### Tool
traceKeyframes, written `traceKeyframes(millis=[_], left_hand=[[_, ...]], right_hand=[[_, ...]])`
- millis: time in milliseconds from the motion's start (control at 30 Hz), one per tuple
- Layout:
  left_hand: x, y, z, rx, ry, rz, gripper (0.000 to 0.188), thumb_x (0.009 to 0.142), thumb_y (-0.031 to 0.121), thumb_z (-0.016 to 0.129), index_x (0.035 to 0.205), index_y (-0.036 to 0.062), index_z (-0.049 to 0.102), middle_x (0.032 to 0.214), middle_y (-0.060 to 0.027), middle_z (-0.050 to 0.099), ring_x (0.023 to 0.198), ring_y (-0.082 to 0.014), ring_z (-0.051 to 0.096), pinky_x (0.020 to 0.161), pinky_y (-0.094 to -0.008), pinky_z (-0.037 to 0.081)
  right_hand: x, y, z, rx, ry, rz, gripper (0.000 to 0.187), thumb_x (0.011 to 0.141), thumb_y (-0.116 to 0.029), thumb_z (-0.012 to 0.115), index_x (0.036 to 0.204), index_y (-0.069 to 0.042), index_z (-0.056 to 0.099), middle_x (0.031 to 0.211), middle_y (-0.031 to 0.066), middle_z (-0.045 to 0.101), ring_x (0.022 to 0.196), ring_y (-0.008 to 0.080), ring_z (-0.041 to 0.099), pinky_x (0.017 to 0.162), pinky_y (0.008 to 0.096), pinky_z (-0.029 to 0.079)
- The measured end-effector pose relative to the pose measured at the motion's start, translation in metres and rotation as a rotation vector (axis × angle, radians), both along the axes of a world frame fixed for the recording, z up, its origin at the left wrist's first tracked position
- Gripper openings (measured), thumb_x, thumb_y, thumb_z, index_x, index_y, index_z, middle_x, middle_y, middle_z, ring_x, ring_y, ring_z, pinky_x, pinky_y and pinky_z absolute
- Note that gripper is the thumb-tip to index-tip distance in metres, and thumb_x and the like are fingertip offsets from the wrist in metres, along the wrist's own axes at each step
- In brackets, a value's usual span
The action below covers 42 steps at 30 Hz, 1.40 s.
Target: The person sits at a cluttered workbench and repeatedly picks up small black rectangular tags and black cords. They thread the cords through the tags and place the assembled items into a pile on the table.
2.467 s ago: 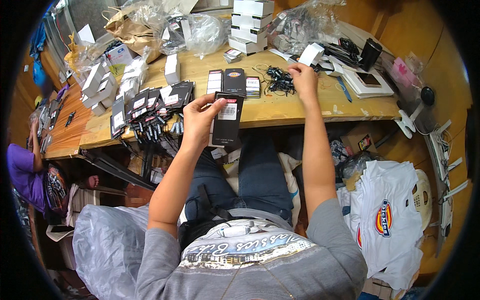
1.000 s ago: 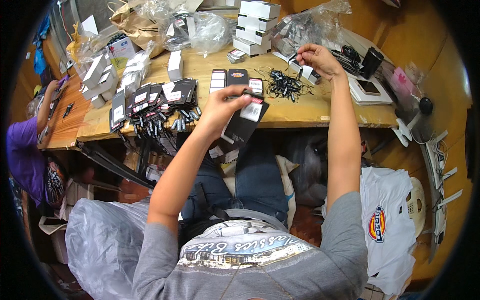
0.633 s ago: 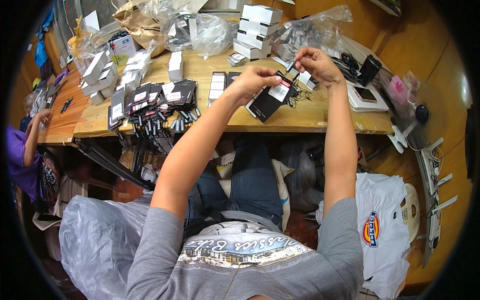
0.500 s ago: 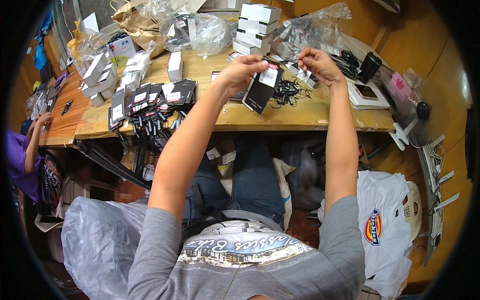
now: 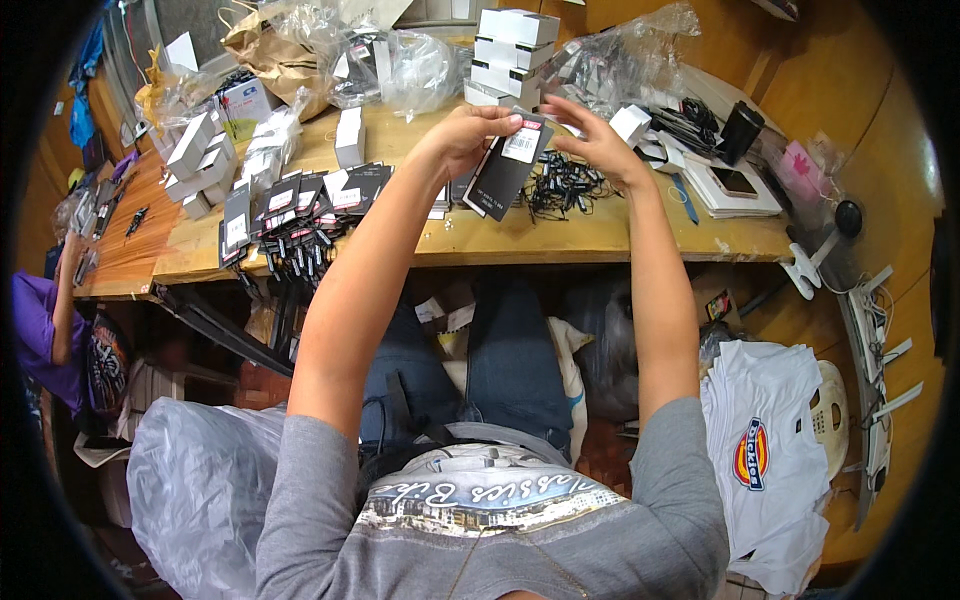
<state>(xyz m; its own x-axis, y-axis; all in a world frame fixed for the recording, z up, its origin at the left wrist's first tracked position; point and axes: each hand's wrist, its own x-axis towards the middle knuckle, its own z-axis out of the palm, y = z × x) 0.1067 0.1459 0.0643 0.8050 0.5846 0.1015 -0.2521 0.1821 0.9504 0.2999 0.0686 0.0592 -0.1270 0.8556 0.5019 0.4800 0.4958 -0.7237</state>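
Over the table's front part, my left hand [image 5: 470, 137] pinches black hang tags [image 5: 507, 172] by their top end; the front one carries a white barcode sticker and a red label. My right hand [image 5: 598, 148] is just right of the tags' top, its fingers apart and seemingly holding nothing. Under it lies a tangled heap of black tag strings [image 5: 562, 188]. To the left, a pile of black tags [image 5: 312, 200] with white stickers is spread along the front edge, its strings dangling over it.
White boxes [image 5: 515, 50] are stacked at the back centre, others [image 5: 200, 155] at the left. Clear plastic bags [image 5: 425, 70] line the back. A phone [image 5: 733, 182] lies on papers at right, by a black cup [image 5: 740, 135]. Another person's purple sleeve [image 5: 45, 320] shows far left.
My right hand has gone from pinching a string to fingers apart, moving left toward the tags. My left hand has shifted slightly left with the tags, uncovering more of the string heap.
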Motion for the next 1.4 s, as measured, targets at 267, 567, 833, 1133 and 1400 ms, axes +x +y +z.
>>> traceKeyframes(millis=[267, 567, 833, 1133, 1400], left_hand=[[-0.044, -0.028, 0.015, 0.105, -0.039, 0.16, 0.023, 0.077, 0.011, 0.055, 0.095, -0.0022, 0.051, 0.083, -0.0063, 0.056, 0.075, -0.0119, 0.054, 0.069, -0.0238, 0.045], [-0.122, -0.078, -0.028, -0.034, -0.05, 0.149, 0.012, 0.074, 0.01, 0.057, 0.082, 0.001, 0.053, 0.075, -0.0047, 0.058, 0.066, -0.0102, 0.056, 0.063, -0.022, 0.046], [-0.115, -0.119, -0.087, -0.181, 0.0, 0.15, 0.008, 0.073, 0.004, 0.058, 0.078, 0.0017, 0.053, 0.073, -0.0061, 0.059, 0.064, -0.0111, 0.057, 0.058, -0.0222, 0.047], [-0.1, -0.133, -0.111, -0.24, 0.041, 0.212, 0.007, 0.082, 0.01, 0.047, 0.084, 0.006, 0.041, 0.087, -0.007, 0.056, 0.073, -0.0117, 0.056, 0.068, -0.0268, 0.048], [-0.09, -0.143, -0.118, -0.367, -0.048, 0.31, 0.015, 0.087, 0.016, 0.036, 0.094, 0.0032, 0.033, 0.096, -0.0155, 0.052, 0.082, -0.0195, 0.056, 0.068, -0.0302, 0.049]], right_hand=[[-0.033, -0.034, 0.025, -0.225, 0.127, 0.119, 0.021, 0.074, -0.01, 0.056, 0.088, 0.005, 0.057, 0.067, 0.0047, 0.056, 0.064, 0.0088, 0.051, 0.063, 0.0194, 0.04], [-0.016, -0.113, -0.006, -0.038, 0.328, -0.169, 0.012, 0.071, -0.005, 0.058, 0.078, 0.005, 0.06, 0.063, 0.0074, 0.057, 0.06, 0.011, 0.052, 0.061, 0.022, 0.041], [-0.035, -0.125, -0.05, 0.193, 1.055, 0.233, 0.009, 0.072, -0.009, 0.06, 0.074, -0.003, 0.053, 0.068, 0.0061, 0.054, 0.065, 0.0158, 0.053, 0.064, 0.0268, 0.044], [-0.08, -0.132, -0.06, 0.02, 1.523, 0.531, 0.01, 0.075, -0.01, 0.056, 0.082, -0.004, 0.054, 0.074, 0.0042, 0.055, 0.048, 0.01, 0.04, 0.047, 0.0197, 0.035], [-0.152, -0.144, -0.083, -0.199, 0.591, -0.126, 0.013, 0.072, 0.002, 0.054, 0.083, -0.001, 0.062, 0.068, 0.0031, 0.06, 0.046, 0.0027, 0.04, 0.041, 0.0156, 0.031]])
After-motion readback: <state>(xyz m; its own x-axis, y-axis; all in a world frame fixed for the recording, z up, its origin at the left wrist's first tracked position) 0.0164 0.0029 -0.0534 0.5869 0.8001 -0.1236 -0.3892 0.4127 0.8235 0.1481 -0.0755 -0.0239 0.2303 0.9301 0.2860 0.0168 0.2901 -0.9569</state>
